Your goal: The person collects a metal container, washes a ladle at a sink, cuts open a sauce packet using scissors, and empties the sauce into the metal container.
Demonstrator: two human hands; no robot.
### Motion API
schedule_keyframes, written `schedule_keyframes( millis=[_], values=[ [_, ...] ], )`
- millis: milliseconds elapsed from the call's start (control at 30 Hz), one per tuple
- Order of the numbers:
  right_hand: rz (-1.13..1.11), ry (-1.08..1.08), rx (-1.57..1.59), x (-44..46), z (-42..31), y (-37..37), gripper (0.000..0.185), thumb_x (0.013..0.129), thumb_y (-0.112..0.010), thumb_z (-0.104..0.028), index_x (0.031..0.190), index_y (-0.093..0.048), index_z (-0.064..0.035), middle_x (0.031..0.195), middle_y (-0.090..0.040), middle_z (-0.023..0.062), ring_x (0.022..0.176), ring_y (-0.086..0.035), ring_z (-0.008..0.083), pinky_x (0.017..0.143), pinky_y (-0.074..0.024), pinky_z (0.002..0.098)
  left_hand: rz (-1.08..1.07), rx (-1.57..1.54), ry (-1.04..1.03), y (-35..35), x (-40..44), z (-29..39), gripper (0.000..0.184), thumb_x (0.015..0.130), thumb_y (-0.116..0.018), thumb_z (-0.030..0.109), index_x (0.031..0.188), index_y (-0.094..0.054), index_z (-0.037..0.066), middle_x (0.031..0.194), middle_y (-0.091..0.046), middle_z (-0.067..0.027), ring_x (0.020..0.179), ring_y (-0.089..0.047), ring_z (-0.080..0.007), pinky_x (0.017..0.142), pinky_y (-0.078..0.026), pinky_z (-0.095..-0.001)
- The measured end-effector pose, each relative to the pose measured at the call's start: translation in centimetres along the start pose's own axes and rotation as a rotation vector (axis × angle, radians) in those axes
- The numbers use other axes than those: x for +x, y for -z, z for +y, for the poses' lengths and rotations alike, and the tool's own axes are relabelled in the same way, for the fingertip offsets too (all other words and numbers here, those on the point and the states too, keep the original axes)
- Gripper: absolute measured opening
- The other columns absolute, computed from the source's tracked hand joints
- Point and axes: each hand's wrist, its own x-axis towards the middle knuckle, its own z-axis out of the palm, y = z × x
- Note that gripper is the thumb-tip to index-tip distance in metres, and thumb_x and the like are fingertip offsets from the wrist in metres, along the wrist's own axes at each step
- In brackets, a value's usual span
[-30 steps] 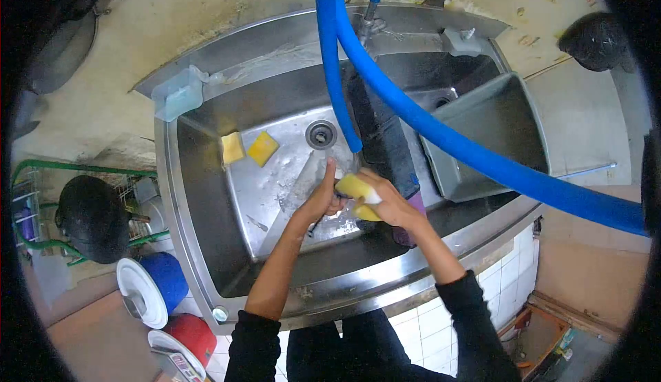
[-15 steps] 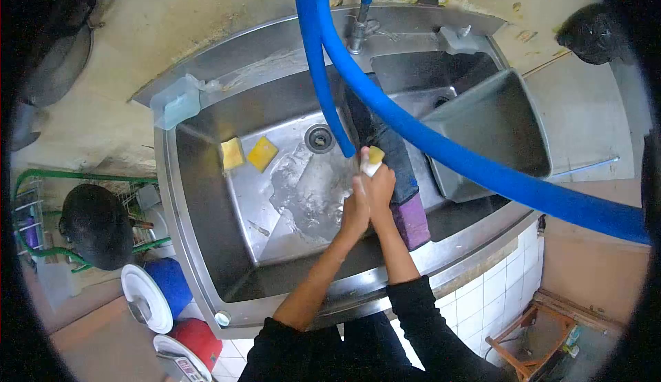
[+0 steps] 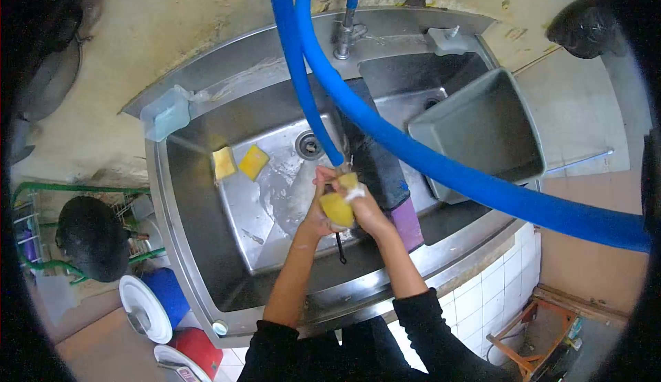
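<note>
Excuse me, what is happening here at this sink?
At the sink, a person's right hand holds a soapy yellow sponge against the left hand, near the blue hose's end. A thin dark handle pokes out below; the rest is hidden. Two more sponges lie in the sink.

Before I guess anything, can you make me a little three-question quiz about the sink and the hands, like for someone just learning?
1. Count: how many loose sponges lie on the floor of the sink, away from the hands?
2. True or false: the drain is covered by one of those sponges.
3. Pick one. The right hand is holding:
A) a red cup
B) a yellow sponge
C) a white plate

Key:
1. Two.
2. False; the drain is in plain view, with no sponge on it.
3. B.
</note>
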Motion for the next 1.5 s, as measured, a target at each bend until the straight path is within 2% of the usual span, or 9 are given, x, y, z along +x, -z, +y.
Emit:
schedule_keyframes(
  millis=[167, 400, 567, 667, 933, 1067, 1233, 1300, 1500],
  values=[
    [0.311, 0.386, -1.167, -0.5, 1.9, 1.0, 0.044, 0.070, -0.065, -0.022, 0.111, -0.057, -0.0080, 0.079, -0.061, 0.0238, 0.072, -0.063, 0.0368, 0.063, -0.0500, 0.0431, 0.248, 0.775, -0.208, 2.9, 1.7, -1.8, 0.061, 0.090, -0.035, 0.055, 0.128, -0.042, 0.009, 0.105, -0.057, -0.0102, 0.090, -0.058, -0.0190, 0.077, -0.046, -0.0293],
    [0.416, 0.364, -1.340, 0.3, 0.4, 1.8, 0.028, 0.074, -0.064, -0.027, 0.095, -0.061, -0.0096, 0.069, -0.062, 0.0183, 0.066, -0.062, 0.0365, 0.059, -0.0482, 0.0450, 0.496, 1.068, -0.429, -0.3, 1.2, -2.9, 0.053, 0.095, -0.033, 0.042, 0.124, -0.044, -0.001, 0.116, -0.052, -0.0173, 0.106, -0.050, -0.0254, 0.091, -0.038, -0.0338],
    [0.455, -0.005, -0.821, -0.9, -1.2, -2.4, 0.039, 0.074, -0.064, -0.034, 0.100, -0.061, -0.0052, 0.089, -0.061, 0.0218, 0.088, -0.057, 0.0416, 0.076, -0.0439, 0.0475, 0.208, 0.163, -0.337, 0.6, 1.7, -3.7, 0.046, 0.097, -0.033, 0.040, 0.119, -0.050, 0.004, 0.110, -0.056, -0.0076, 0.095, -0.054, -0.0199, 0.089, -0.041, -0.0324],
    [0.465, 0.297, -0.832, -0.3, 4.1, -1.2, 0.042, 0.075, -0.062, -0.029, 0.103, -0.057, 0.0020, 0.090, -0.059, 0.0281, 0.085, -0.057, 0.0443, 0.077, -0.0440, 0.0484, -0.273, -0.182, -0.297, 2.4, 2.0, -3.6, 0.042, 0.097, -0.033, 0.037, 0.119, -0.051, 0.004, 0.109, -0.058, -0.0081, 0.098, -0.055, -0.0188, 0.088, -0.043, -0.0320],
    [0.465, -0.001, -0.698, -0.3, 3.7, 1.4, 0.027, 0.081, -0.057, -0.023, 0.085, -0.060, 0.0036, 0.074, -0.062, 0.0259, 0.074, -0.062, 0.0405, 0.065, -0.0471, 0.0456, 0.219, 0.541, -0.402, -0.5, 0.4, -2.2, 0.033, 0.095, -0.043, 0.032, 0.111, -0.056, 0.006, 0.100, -0.060, -0.0065, 0.093, -0.056, -0.0154, 0.083, -0.044, -0.0277],
    [0.291, -0.018, -0.312, -0.8, 2.7, -0.1, 0.036, 0.084, -0.057, -0.032, 0.087, -0.061, 0.0036, 0.070, -0.062, 0.0233, 0.074, -0.064, 0.0374, 0.063, -0.0464, 0.0429, 0.202, 0.207, -0.328, 1.8, 2.9, -1.4, 0.027, 0.093, -0.048, 0.031, 0.096, -0.057, 0.006, 0.081, -0.058, -0.0025, 0.080, -0.056, -0.0118, 0.072, -0.046, -0.0265],
    [0.148, -0.165, -0.952, -5.1, 0.4, -1.5, 0.029, 0.082, -0.059, -0.026, 0.087, -0.064, 0.0016, 0.074, -0.062, 0.0248, 0.073, -0.061, 0.0413, 0.063, -0.0474, 0.0400, 0.452, 0.042, -0.301, 5.3, 6.2, 1.7, 0.024, 0.090, -0.050, 0.025, 0.073, -0.053, 0.009, 0.057, -0.048, -0.0021, 0.039, -0.037, -0.0081, 0.034, -0.029, -0.0264],
    [0.067, -0.153, -1.089, -5.9, 0.8, -0.5, 0.028, 0.076, -0.052, -0.005, 0.102, -0.058, 0.0029, 0.088, -0.061, 0.0290, 0.082, -0.060, 0.0427, 0.067, -0.0484, 0.0435, 0.554, 0.103, -0.401, 4.6, 6.3, 0.7, 0.025, 0.090, -0.050, 0.024, 0.071, -0.053, 0.009, 0.056, -0.047, -0.0018, 0.039, -0.038, -0.0080, 0.033, -0.029, -0.0266],
    [0.155, -0.095, -1.321, -8.4, -2.9, -1.8, 0.030, 0.072, -0.061, -0.008, 0.102, -0.059, -0.0039, 0.081, -0.062, 0.0252, 0.077, -0.060, 0.0443, 0.068, -0.0482, 0.0481, 1.110, 0.801, -0.999, 12.7, 6.8, 2.6, 0.031, 0.091, -0.050, 0.029, 0.074, -0.054, 0.003, 0.061, -0.052, -0.0061, 0.057, -0.054, -0.0173, 0.054, -0.043, -0.0300]
  ],
)
